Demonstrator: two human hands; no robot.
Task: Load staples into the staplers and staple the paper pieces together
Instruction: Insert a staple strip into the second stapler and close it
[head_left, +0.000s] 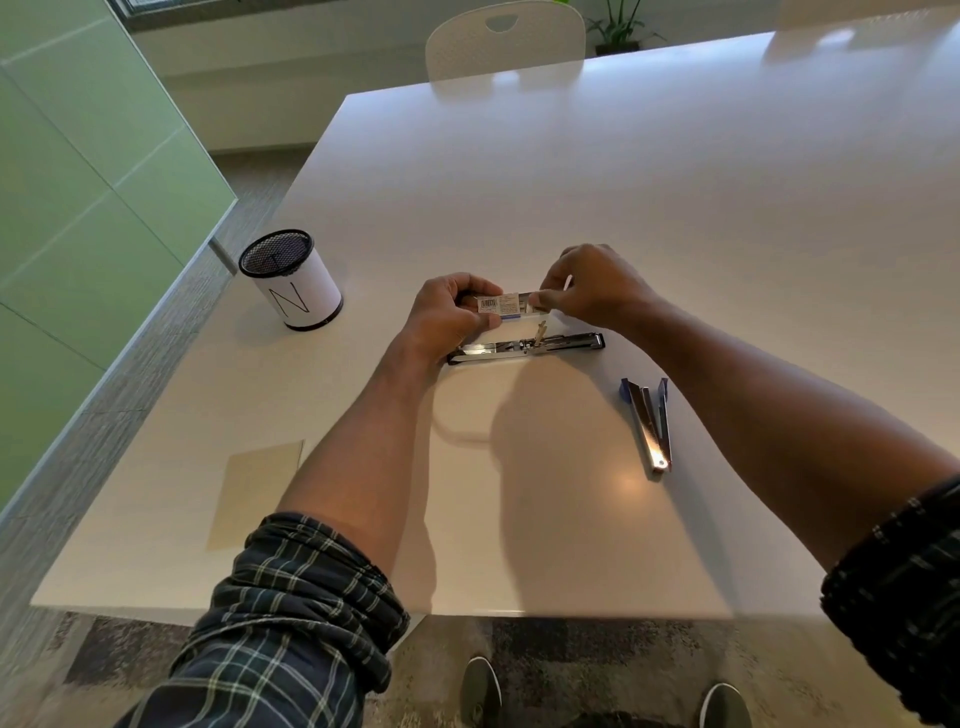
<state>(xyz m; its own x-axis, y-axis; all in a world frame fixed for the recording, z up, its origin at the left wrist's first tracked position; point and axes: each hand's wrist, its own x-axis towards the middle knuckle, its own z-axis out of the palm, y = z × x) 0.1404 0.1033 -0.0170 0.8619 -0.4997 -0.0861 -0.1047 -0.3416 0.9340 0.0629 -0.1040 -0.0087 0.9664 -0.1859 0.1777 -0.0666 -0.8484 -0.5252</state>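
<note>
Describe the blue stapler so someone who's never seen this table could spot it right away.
Start at the white table. Near its front right edge, beside the right forearm, lies the blue stapler. Unlike the black stapler opened out flat below the hands, it is only partly open, in a V, with blue ends.

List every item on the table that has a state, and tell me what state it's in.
Staple box: held by both hands, off the table.
Black stapler: opened flat.
Blue stapler: lying partly open.
Paper: flat, unstapled.
Mesh cup: upright.
</note>
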